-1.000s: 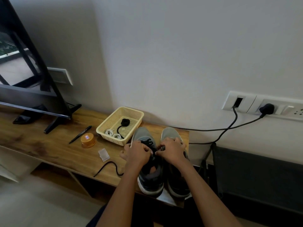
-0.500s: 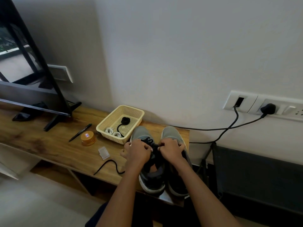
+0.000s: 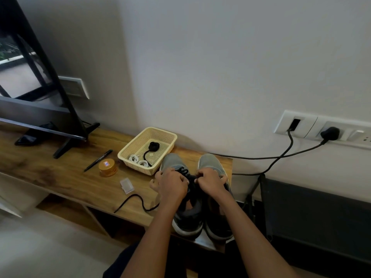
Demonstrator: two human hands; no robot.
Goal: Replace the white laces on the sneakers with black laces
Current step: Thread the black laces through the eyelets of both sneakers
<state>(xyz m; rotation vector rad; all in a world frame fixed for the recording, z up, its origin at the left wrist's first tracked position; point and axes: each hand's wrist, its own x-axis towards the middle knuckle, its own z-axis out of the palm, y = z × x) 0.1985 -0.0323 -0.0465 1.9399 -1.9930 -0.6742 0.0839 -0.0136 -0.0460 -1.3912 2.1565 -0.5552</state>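
Pinching the thin black lace (image 3: 185, 171) at lower centre, my left hand (image 3: 173, 186) and right hand (image 3: 211, 182) curled tight over the grey mesh sneaker (image 3: 172, 160).

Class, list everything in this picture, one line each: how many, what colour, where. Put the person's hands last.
table: one, brown wood, along the wall.
sneakers: two, grey, table's right end.
black lace: one, black, in the left sneaker, end trailing on the table.
basket: one, cream, beside the sneakers' toes.
white laces: two coils, white, in the basket.
black cord: one, black, in the basket.
pen: one, black, left of the basket.
jar: one, orange, beside the pen.
plastic box: one, clear, nearer than the jar.
television: one, black, table's left end.
cables: two, black, plugged into the white wall sockets.
left hand: one, gripping the black lace.
right hand: one, gripping the black lace.
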